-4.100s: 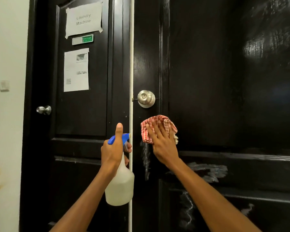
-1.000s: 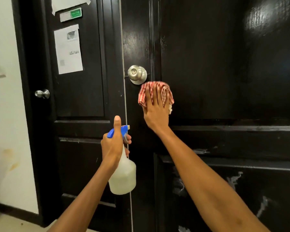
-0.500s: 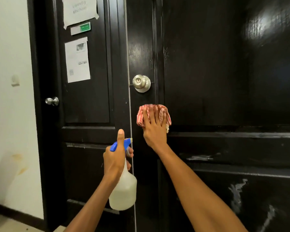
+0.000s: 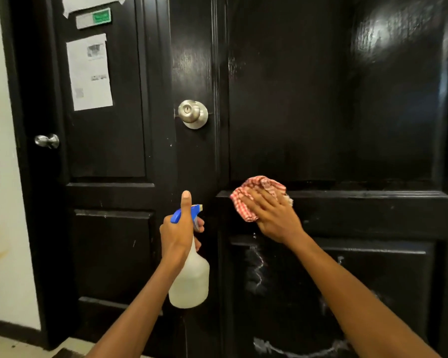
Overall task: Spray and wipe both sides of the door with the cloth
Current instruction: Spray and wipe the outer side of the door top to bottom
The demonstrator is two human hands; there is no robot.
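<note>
The right hand presses the red checked cloth flat-fingered against the black door at its middle rail. The left hand grips the spray bottle, thumb raised; pale streaks lower down are perhaps spray.

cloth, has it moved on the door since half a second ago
Yes. The cloth went right and down, farther from the doorknob, onto the door's middle rail.
</note>
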